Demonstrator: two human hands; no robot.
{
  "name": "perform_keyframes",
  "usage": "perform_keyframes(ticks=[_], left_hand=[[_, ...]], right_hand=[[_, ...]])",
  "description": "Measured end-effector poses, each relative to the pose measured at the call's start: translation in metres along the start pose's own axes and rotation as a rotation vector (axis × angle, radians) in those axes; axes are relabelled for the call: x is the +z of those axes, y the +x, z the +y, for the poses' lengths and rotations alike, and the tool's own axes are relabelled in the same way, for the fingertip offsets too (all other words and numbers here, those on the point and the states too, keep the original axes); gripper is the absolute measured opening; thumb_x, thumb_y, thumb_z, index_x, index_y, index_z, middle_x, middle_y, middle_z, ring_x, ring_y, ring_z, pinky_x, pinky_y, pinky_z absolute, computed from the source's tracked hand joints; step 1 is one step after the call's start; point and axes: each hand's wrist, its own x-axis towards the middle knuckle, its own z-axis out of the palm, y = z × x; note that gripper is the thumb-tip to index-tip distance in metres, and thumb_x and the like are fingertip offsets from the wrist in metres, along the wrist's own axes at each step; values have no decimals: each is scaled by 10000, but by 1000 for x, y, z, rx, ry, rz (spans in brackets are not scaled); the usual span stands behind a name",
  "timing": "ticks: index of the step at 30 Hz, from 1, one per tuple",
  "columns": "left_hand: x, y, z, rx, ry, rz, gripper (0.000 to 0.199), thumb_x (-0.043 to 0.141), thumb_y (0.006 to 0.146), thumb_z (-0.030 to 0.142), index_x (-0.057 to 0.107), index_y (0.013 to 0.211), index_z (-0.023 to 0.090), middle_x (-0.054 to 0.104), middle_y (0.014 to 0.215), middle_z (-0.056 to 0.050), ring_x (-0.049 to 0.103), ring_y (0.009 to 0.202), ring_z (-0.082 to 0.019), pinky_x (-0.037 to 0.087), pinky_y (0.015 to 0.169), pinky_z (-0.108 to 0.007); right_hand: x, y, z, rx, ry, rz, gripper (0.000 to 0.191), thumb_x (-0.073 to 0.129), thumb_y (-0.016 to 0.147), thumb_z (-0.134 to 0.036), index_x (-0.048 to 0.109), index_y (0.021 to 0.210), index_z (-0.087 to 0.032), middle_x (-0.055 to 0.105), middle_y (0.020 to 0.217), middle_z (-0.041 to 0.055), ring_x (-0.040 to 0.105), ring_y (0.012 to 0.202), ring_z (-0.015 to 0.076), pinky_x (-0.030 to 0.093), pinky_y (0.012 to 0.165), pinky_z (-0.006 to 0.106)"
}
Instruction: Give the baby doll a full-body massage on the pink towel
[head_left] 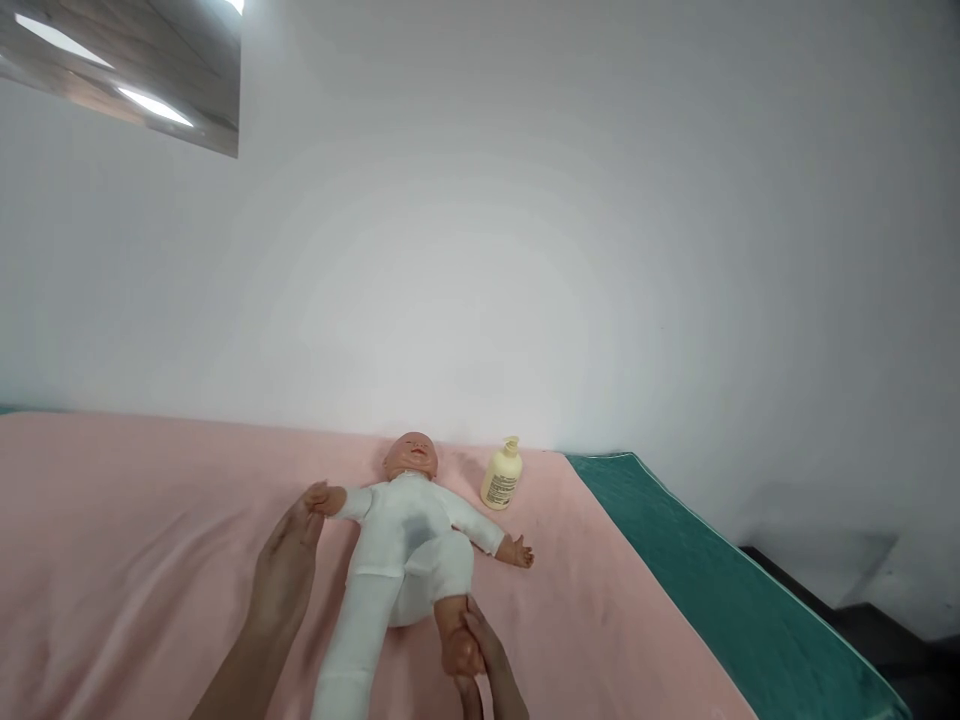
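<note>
A baby doll (379, 535) with a white cloth body lies on its back on a pink sheet (585, 630). Its head points toward the wall, and its arms are spread out to both sides. My left hand (289, 560) has its fingers closed on the doll's small hand at the left. Lower down, my right hand (486, 640) is wrapped around the doll's bare lower leg and foot, with the knee bent up. The doll's other leg stretches toward me, its end cut off by the frame's bottom edge.
A cream pump bottle (501, 478) stands upright beside the doll's outstretched arm. Green covering (675, 540) shows along the right edge of the surface. Behind rises a white wall (525, 250) with a shiny panel (150, 70) at upper left. Something dark (870, 630) sits at lower right.
</note>
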Motion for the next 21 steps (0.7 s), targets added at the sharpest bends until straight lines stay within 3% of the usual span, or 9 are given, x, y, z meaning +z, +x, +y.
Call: perform_keyframes(ticks=[2,5,9,12,15,17,21], left_hand=[[6,-12,2,37,196,-154,382,627,829,458,674,1137,238,616,1291,-38,487,1272,-241,338,1117,-402],[7,-19,-5,91,460,-380,431,643,803,468,666,1167,239,642,1261,-48,514,1247,-270,357,1099,-455],[5,-18,-18,316,712,-617,394,697,751,413,704,1114,262,655,1240,-52,523,1241,-280,391,1074,-455],[4,-18,-23,499,864,-732,363,706,749,395,709,1101,312,673,1208,-34,553,1205,-272,438,1031,-452],[3,-18,-24,564,904,-783,352,701,758,378,704,1106,324,677,1200,-25,566,1187,-265,447,1018,-452],[4,-17,-23,531,881,-770,357,708,748,376,708,1099,312,678,1198,-28,563,1189,-267,440,1025,-453],[4,-16,-12,314,719,-578,365,692,750,399,713,1086,258,669,1215,-46,556,1202,-273,416,1054,-443]], right_hand=[[-24,-38,3,17,19,-1,318,479,951,-438,604,1229,-346,636,1227,53,574,1176,246,566,881,374],[-43,-67,11,80,100,-43,377,435,969,-410,532,1319,-310,593,1303,31,546,1215,224,509,975,354],[-40,-60,18,151,203,-122,386,459,965,-377,501,1339,-289,516,1390,14,448,1303,202,394,1079,339],[-36,-52,20,145,205,-132,383,472,960,-371,506,1332,-284,517,1387,20,443,1306,203,375,1092,341],[-37,-56,21,130,197,-112,379,472,957,-380,522,1317,-273,545,1357,38,484,1272,215,399,1074,351],[-41,-64,23,116,189,-94,375,473,954,-381,529,1309,-275,565,1335,42,512,1246,218,421,1058,351],[-51,-86,25,69,141,-57,372,492,941,-359,539,1308,-315,586,1313,23,550,1209,228,478,1008,348]])
